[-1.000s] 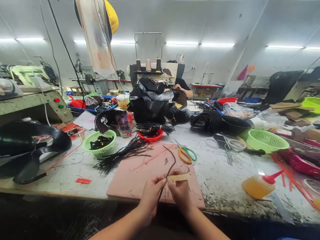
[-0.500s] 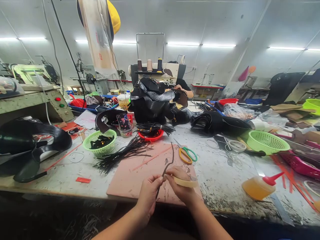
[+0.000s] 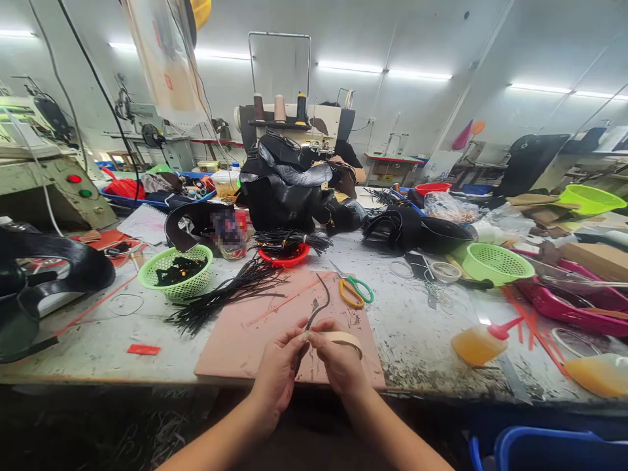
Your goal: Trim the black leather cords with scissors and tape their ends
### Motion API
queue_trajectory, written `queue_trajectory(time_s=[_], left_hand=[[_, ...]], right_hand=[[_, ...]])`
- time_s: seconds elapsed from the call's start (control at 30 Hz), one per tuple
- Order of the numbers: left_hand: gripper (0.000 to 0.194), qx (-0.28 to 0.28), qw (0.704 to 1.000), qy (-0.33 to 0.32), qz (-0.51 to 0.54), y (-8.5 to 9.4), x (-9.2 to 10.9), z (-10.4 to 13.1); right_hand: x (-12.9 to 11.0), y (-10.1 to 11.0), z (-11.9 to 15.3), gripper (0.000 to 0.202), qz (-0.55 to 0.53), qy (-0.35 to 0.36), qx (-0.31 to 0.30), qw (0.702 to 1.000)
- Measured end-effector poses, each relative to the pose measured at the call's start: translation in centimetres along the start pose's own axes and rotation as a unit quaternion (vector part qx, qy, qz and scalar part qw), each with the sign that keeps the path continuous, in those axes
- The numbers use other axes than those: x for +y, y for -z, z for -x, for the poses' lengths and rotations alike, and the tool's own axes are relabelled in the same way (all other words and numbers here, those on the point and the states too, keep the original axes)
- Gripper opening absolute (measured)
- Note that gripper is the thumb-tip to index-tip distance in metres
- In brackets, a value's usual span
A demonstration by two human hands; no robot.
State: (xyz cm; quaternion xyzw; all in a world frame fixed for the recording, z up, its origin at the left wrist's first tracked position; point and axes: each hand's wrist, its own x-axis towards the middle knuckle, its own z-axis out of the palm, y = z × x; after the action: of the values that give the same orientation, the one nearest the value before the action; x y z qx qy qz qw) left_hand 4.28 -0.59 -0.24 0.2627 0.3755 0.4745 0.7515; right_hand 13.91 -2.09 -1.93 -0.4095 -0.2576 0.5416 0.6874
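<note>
Pinching a thin black strip (image 3: pixel 318 307) between both hands over the pink mat (image 3: pixel 235 340), head view: left hand (image 3: pixel 277 369) is closed on the strip's lower part, right hand (image 3: pixel 338 363) is closed on a tan tape loop (image 3: pixel 343 337) and meets the strip at the same spot, fingertips touching. Strip's free end curls up and away over the mat.

To do it well, imo: keep the pinch tight right where tape meets strip, feed the tape flat w/o twist, and keep the strip taut so it doesn't kink.

Edges and room: hands sit just at the near edge of the desk (image 3: pixel 426 347), partly past the mat's front edge, so anything dropped could go off the front. Open mat lies ahead and to the left. Scissors (image 3: pixel 354 291) sit near, up-right; a bundle of black strips (image 3: pixel 226 297) fans across the mat's far-left corner. Glue bottle (image 3: pixel 473 343) is well apart to the right, green basket (image 3: pixel 176 271) well apart to the left.
</note>
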Motion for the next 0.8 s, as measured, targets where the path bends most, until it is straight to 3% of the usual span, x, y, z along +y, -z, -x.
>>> queue_trajectory(time_s=[0.3, 0.43, 0.67, 0.8], left_hand=[[0.014, 0.006, 1.000, -0.001, -0.013, 0.0, 0.1, 0.1], [0.010, -0.007, 0.994, -0.060, -0.096, 0.4, 0.2, 0.0], [0.007, -0.038, 0.962, -0.151, -0.225, 0.9, 0.8, -0.1], [0.012, -0.056, 0.975, -0.078, -0.200, 0.4, 1.3, 0.0]], right_hand=[[0.2, 0.1, 0.0, 0.027, -0.004, -0.006, 0.020, 1.000], [0.4, 0.2, 0.0, 0.026, 0.013, 0.010, 0.022, 1.000], [-0.2, 0.7, 0.0, 0.012, 0.206, 0.101, 0.000, 0.973], [-1.1, 1.0, 0.2, 0.007, 0.255, 0.180, -0.018, 0.950]])
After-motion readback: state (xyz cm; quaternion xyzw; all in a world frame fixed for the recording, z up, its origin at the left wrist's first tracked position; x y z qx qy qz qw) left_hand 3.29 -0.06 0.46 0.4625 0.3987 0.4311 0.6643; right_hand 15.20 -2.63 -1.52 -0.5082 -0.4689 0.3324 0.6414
